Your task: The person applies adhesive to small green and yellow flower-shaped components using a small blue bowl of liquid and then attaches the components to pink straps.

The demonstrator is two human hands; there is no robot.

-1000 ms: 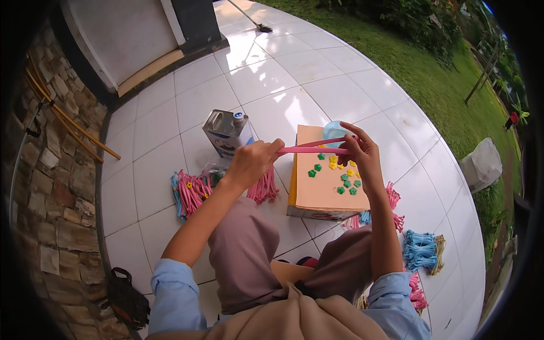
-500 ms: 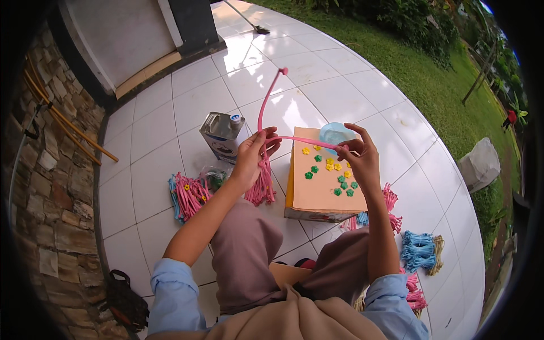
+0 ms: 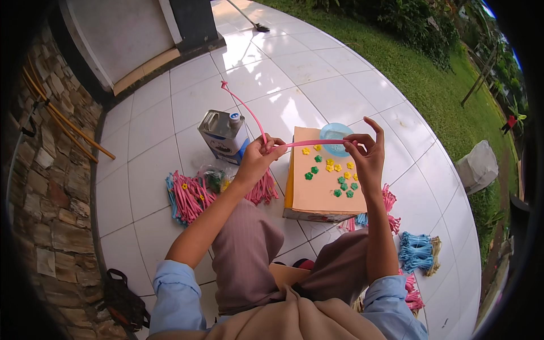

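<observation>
Far end of pink strap [image 3: 314, 143] swinging leftward since half a second ago. I'm watching left hand [image 3: 256, 161] curling closed, gripping strap partway along; right hand [image 3: 367, 154] pinching other end, one finger pointing up. Strap stretching between hands above cardboard box [image 3: 311, 198], crossing blue bowl [image 3: 325, 131] in view. Green flowers [image 3: 341, 179], yellow flowers [image 3: 330, 161] lying on box; metal can [image 3: 218, 133] standing near left hand.

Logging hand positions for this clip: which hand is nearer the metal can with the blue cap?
Left. The left hand is just to the right of the metal can in this view; the right hand is much farther right, beside the light blue dish.
</observation>
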